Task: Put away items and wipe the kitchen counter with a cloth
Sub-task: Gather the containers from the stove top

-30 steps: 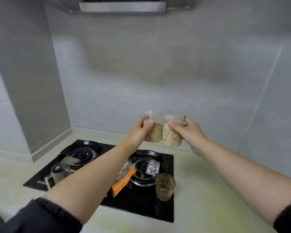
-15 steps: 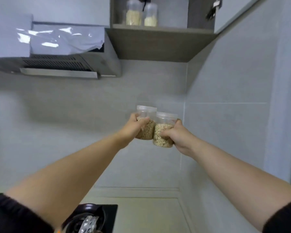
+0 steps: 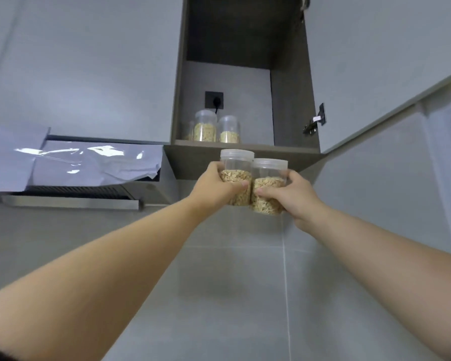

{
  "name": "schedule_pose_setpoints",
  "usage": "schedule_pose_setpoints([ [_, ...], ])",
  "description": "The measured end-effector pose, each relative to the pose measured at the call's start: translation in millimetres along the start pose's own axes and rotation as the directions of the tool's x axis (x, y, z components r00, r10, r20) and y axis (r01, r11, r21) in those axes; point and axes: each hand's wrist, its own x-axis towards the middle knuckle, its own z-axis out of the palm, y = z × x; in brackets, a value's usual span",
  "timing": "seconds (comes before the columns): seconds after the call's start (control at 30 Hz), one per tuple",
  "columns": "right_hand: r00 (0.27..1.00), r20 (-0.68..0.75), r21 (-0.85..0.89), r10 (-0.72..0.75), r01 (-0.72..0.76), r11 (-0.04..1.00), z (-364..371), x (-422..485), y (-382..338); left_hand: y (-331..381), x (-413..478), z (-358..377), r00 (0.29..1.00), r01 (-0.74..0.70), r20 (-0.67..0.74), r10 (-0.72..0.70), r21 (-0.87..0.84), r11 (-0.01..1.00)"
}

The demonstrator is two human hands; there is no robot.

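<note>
Two-handed, reaching up: wrapping the left hand (image 3: 215,185) round the lower half of the left jar (image 3: 236,162), with the thumb across its front, and curling the right hand (image 3: 293,194) round the right jar (image 3: 269,170) in the same way. Holding both upright and side by side, touching, just below the front edge of the open wall cabinet (image 3: 245,147). Gripping smooth, clear plastic cylinders with cloudy round lids, each roughly half full of pale, flaky, oat-like grain. Facing, farther in on the left of the matte grey-brown shelf, two more jars (image 3: 205,126) of the same shape and filling, close together under a black square wall socket (image 3: 214,100) with a dark plug in it. Seeing, to the left, a steel range hood (image 3: 71,203) with a dark slatted grille and crinkled glossy film (image 3: 89,162) over its top. Looking past a small metal hinge (image 3: 313,124) on the cabinet's right wall and over flat grey wall tiles (image 3: 219,282) below.
</note>
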Motion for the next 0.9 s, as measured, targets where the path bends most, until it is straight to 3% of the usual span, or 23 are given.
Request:
schedule_pose_setpoints([
  [0.2,0.951,-0.145,-0.238,-0.274,0.235,0.942,-11.3,63.9,-50.4,33.0,49.7,-15.5,0.979,-0.167,-0.113,0.168,0.018,0.986],
  [0.33,0.899,-0.282,-0.286,-0.334,0.253,0.924,-23.6,123.0,-67.4,35.9,82.1,-5.6,0.943,-0.223,-0.246,0.226,0.04,0.974],
  [0.43,0.884,-0.271,-0.412,-0.381,0.251,0.876,-24.3,159.9,-63.8,34.1,108.2,4.8,0.917,-0.229,-0.307,0.254,0.117,0.966],
  [0.63,0.967,-0.219,-0.457,-0.132,0.017,0.889,-24.9,204.7,-23.3,40.6,151.0,21.3,0.9,-0.164,-0.343,0.268,0.303,0.939],
  [0.9,0.96,-0.246,-0.582,-0.131,-0.038,0.812,-21.0,212.6,-19.1,35.1,203.6,59.5,0.925,0.022,-0.344,0.159,0.467,0.884],
])
